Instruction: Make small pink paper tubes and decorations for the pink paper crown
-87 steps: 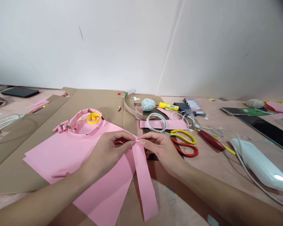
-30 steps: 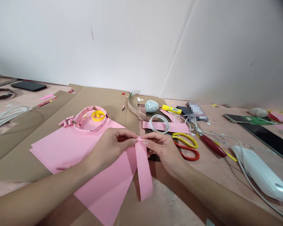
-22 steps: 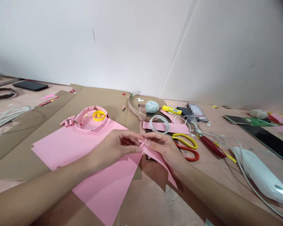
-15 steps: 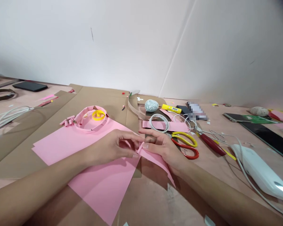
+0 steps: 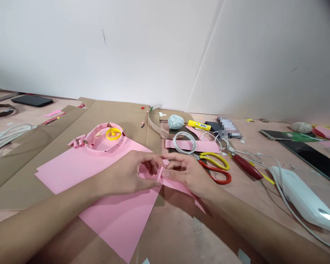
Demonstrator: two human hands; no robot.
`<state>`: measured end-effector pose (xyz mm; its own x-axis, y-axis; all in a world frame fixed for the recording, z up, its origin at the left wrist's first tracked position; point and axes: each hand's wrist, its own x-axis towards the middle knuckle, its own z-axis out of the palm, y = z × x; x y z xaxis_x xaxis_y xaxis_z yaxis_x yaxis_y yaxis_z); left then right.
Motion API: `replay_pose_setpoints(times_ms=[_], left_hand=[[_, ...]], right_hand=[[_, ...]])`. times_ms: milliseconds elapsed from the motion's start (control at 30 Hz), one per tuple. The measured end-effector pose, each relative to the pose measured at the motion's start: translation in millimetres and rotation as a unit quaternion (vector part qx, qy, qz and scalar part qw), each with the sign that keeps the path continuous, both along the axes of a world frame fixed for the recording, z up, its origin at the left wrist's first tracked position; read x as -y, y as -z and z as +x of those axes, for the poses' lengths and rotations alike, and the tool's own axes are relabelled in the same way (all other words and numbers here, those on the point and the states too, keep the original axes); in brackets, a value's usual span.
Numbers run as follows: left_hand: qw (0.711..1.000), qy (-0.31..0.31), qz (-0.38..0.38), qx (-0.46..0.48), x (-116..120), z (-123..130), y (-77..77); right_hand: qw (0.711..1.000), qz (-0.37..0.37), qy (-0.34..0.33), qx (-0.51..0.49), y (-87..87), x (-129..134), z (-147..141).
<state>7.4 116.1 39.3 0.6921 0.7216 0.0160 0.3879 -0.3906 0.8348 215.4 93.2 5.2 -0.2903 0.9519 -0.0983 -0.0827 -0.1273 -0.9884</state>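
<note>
Fingers of left hand (image 5: pixel 123 174) and right hand (image 5: pixel 188 172) clamp a pink paper strip (image 5: pixel 161 173); scissors (image 5: pixel 214 168) just beside.

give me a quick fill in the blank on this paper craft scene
The paper strip between the left hand and the right hand is ____.
The small coil inside the paper ring is ____.
The scissors have one yellow handle and one ____ handle.

Missing words: pink; yellow; red
</note>
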Motion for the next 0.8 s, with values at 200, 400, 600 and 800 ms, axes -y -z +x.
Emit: replay_pose_setpoints(times_ms=[200,400,600,800], left_hand=[[0.992,0.010,0.118,-0.048,2,0,2.2],[0.971,0.038,0.205,-0.112,4,0,-0.7],[0.958,0.059,0.246,-0.138,8,1,-2.4],[0.993,0.012,0.111,-0.031,8,2,-2.2]], right_hand=[[1.000,-0.018,-0.005,0.005,0.6,2,-2],[0.996,-0.090,-0.026,0.006,-8.9,8,-6],[0.991,-0.112,-0.069,-0.004,-8.9,5,-4],[0.995,-0.089,-0.004,-0.034,-4.2,4,-4]])
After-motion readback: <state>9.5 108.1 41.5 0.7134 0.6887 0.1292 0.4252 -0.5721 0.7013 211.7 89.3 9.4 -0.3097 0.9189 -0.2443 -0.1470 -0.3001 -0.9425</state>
